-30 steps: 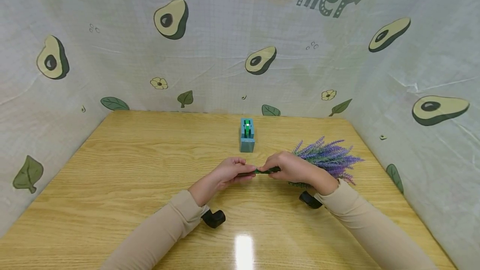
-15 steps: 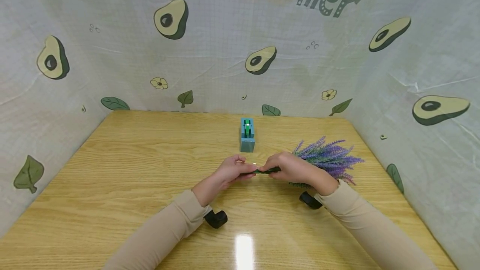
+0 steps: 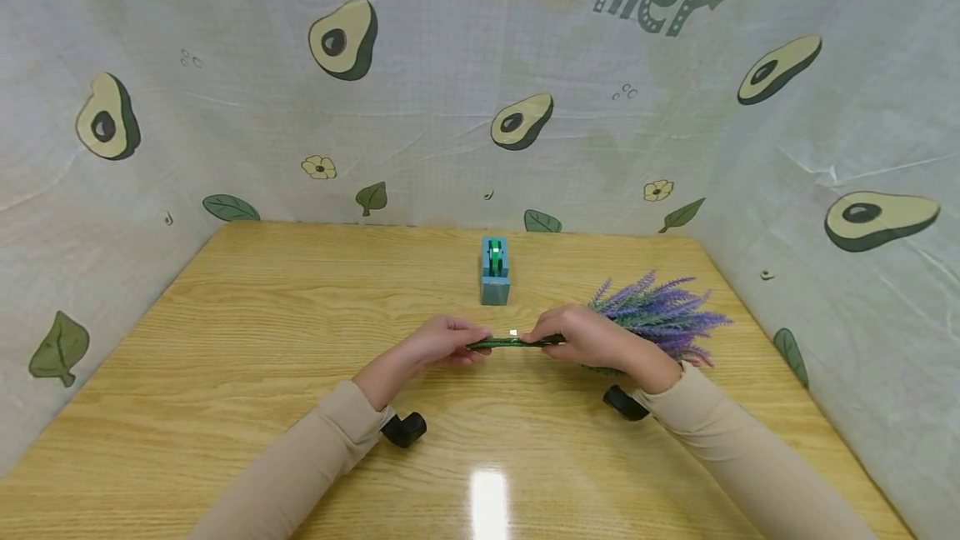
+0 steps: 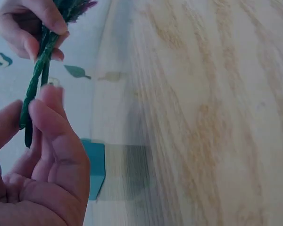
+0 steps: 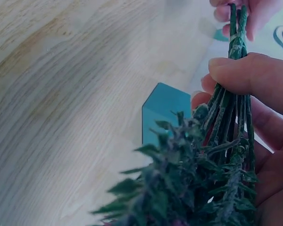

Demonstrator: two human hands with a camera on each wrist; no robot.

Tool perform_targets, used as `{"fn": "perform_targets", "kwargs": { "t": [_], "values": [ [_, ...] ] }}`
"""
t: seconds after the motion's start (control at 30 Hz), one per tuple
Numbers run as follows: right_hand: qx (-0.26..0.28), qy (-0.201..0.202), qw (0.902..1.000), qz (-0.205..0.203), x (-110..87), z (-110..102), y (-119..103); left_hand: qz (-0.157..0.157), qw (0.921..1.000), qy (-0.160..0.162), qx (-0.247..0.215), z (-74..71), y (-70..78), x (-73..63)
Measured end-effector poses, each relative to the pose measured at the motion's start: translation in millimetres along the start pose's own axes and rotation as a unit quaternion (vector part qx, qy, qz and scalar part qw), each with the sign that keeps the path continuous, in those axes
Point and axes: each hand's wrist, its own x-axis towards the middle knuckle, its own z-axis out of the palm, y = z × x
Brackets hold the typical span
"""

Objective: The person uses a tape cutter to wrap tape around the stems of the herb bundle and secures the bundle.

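Observation:
A bunch of artificial lavender (image 3: pixel 660 315) lies across to the right, purple flower spikes outward and green stems (image 3: pixel 513 342) pointing left. My right hand (image 3: pixel 588 336) grips the gathered stems below the leaves, thumb on top in the right wrist view. Between my two hands, a shiny band of clear tape (image 5: pixel 236 42) shows around the stems. At the stem ends, my left hand (image 3: pixel 444 342) has its thumb and fingertips on either side, lightly pinching them; in the left wrist view two stem tips (image 4: pixel 27 134) poke out between the fingers.
A blue tape dispenser (image 3: pixel 495 290) with a green roll (image 3: pixel 495 255) stands on the wooden table (image 3: pixel 300 298) just beyond the hands. Printed cloth (image 3: pixel 420 107) with avocados walls the table at the back and both sides. Black wrist-camera mounts (image 3: pixel 405 430) hang under both sleeves.
My left hand has slid left along the stems to their ends, exposing more green stem between the hands. The right hand keeps its grip, nearly in place; the flower heads shift slightly.

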Motion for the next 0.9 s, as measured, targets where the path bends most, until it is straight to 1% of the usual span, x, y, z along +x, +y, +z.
{"fn": "perform_targets", "kwargs": {
  "t": [0.07,0.17,0.27,0.4,0.53,0.63,0.7,0.8,0.9],
  "values": [
    [-0.010,0.002,0.9999,0.006,0.5,1.3,-0.5,-0.008,0.9999,-0.011,0.006,-1.1,-0.6,-0.9],
    [-0.026,0.005,0.9995,0.017,1.8,3.4,-1.6,-0.007,0.9998,-0.017,-0.001,-1.5,-1.3,-1.2],
    [-0.050,0.005,0.9983,0.029,3.2,4.2,-2.8,-0.003,0.9998,-0.007,-0.017,-1.2,-0.2,-1.2],
    [-0.062,-0.010,0.9964,0.057,5.1,2.1,-3.2,0.001,0.9993,0.010,-0.036,0.7,3.5,-0.2],
    [-0.036,-0.049,0.9939,0.092,8.0,-3.0,-1.8,0.006,0.9987,0.020,-0.046,2.8,5.9,0.8],
    [0.000,-0.091,0.9893,0.114,10.6,-5.9,-0.7,0.010,0.9989,0.022,-0.041,3.6,6.5,0.6],
    [0.019,-0.111,0.9854,0.127,11.8,-6.8,-0.9,0.015,0.9991,0.021,-0.034,3.7,6.7,0.0],
    [0.032,-0.123,0.9830,0.133,12.4,-7.2,-1.1,0.020,0.9992,0.023,-0.026,3.0,5.9,-0.7],
    [0.033,-0.123,0.9845,0.121,12.5,-8.1,-2.3,0.020,0.9993,0.026,-0.017,0.9,4.5,-1.4]
  ]
}}
